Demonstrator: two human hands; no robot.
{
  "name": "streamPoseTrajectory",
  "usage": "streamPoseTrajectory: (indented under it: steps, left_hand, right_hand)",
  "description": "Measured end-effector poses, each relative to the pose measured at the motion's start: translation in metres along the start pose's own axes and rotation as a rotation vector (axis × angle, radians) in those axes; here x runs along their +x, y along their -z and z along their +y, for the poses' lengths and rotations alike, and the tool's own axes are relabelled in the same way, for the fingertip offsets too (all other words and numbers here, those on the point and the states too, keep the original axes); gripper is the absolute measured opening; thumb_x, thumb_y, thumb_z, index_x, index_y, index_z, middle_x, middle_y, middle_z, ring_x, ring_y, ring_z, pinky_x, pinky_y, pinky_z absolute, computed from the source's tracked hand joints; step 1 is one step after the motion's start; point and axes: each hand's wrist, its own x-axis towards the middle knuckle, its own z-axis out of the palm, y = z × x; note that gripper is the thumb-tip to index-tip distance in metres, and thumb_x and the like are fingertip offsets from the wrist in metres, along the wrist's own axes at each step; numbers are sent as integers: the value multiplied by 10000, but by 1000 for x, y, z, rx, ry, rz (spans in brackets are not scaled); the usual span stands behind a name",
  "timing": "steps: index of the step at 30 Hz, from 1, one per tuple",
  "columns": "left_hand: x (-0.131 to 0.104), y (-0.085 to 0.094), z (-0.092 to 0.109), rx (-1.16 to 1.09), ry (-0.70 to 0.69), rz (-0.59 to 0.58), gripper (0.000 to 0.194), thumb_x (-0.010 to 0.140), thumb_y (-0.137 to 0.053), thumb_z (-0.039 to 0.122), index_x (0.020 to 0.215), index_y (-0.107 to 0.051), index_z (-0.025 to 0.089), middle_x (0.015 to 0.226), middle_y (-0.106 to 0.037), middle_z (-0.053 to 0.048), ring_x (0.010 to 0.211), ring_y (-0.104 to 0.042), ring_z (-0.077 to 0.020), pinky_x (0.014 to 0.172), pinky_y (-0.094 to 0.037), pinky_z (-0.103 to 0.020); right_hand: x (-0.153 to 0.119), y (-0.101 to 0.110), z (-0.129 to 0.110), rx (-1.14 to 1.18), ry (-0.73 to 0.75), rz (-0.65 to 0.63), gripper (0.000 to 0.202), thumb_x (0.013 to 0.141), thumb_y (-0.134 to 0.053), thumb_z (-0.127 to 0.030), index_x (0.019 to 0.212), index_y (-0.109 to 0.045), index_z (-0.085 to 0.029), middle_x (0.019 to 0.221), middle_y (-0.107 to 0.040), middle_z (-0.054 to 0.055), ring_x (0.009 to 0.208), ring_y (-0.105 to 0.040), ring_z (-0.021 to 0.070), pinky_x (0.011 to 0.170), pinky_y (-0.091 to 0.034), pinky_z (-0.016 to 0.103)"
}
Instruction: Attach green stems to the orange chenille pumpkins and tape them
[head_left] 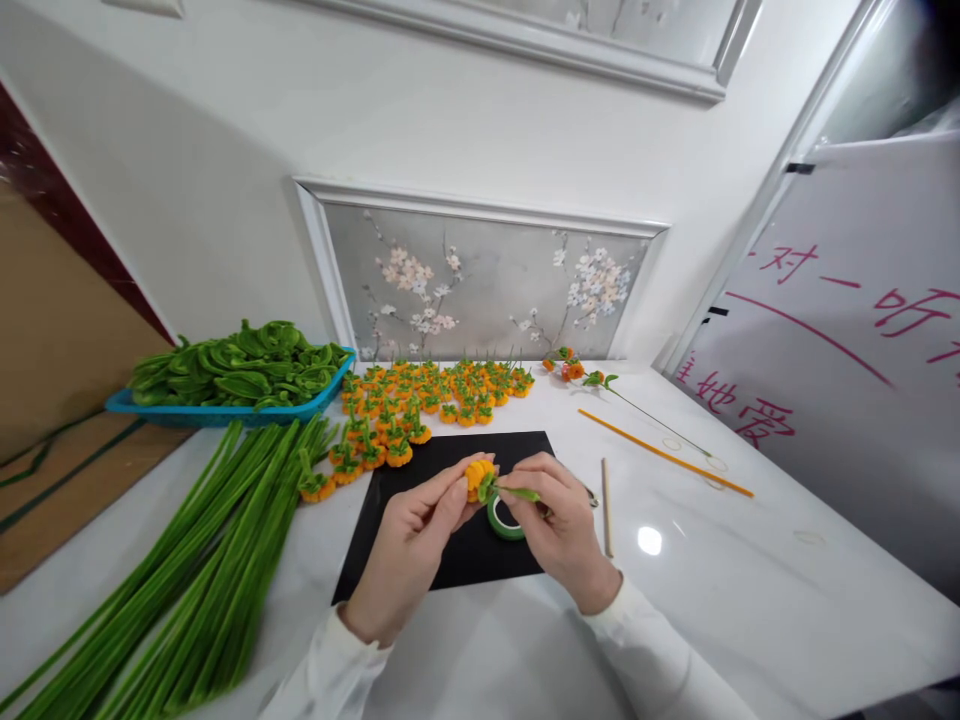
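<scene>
Between the fingertips of my left hand (pixel 416 545) is a small orange pipe-cleaner pumpkin (pixel 478 478) with a green top. My right hand (pixel 559 525) pinches the green stem (pixel 517 493) that sticks out of the pumpkin's top. Both hands are closed and held over a black mat (pixel 450 560). Below them a roll of green tape (pixel 501 522) lies on the mat, partly covered by my right fingers. Many finished-looking orange pumpkins (pixel 450 385) with green tops stand in rows behind the mat.
A blue tray (pixel 225 413) heaped with green leaf shapes (pixel 247 370) stands back left, with long green pipe cleaners (pixel 217 560) before it. To the right lie a wooden stick (pixel 607 508), an orange pipe cleaner (pixel 664 452) and a stemmed sprig (pixel 600 380). A wall closes the back.
</scene>
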Motion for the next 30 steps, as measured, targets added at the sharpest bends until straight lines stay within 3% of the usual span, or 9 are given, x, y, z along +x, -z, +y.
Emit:
streamPoseTrajectory:
  steps: [12, 21, 30]
  left_hand:
    - [1, -1, 1, -10, 21, -33, 343, 880, -567, 287, 1220, -608, 267, 1348, -558, -38, 1253, -494, -244, 1045, -436, -365]
    - [1, 2, -3, 50, 20, 59, 322, 816, -648, 272, 1135, -673, 237, 1245, -643, -56, 1163, -572, -252, 1064, -400, -425]
    - [2, -1, 6, -226, 158, 75, 341, 704, -746, 201, 1042, -721, 247, 1130, -704, -35, 1044, -634, -185, 926, -504, -253]
  right_hand:
    - [0, 0, -2, -2, -5, -1, 138, 856, -567, -112, 901, -663, -201, 840, -594, 40, 686, -566, 129, 552, -474, 234]
    - [-1, 0, -1, 1, -30, -12, 139, 853, -571, -118, 905, -665, -206, 842, -593, 38, 652, -547, 121, 517, -452, 229]
    - [0, -1, -2, 10, -23, -16, 144, 855, -566, -111, 905, -660, -208, 837, -595, 36, 693, -568, 131, 560, -475, 239]
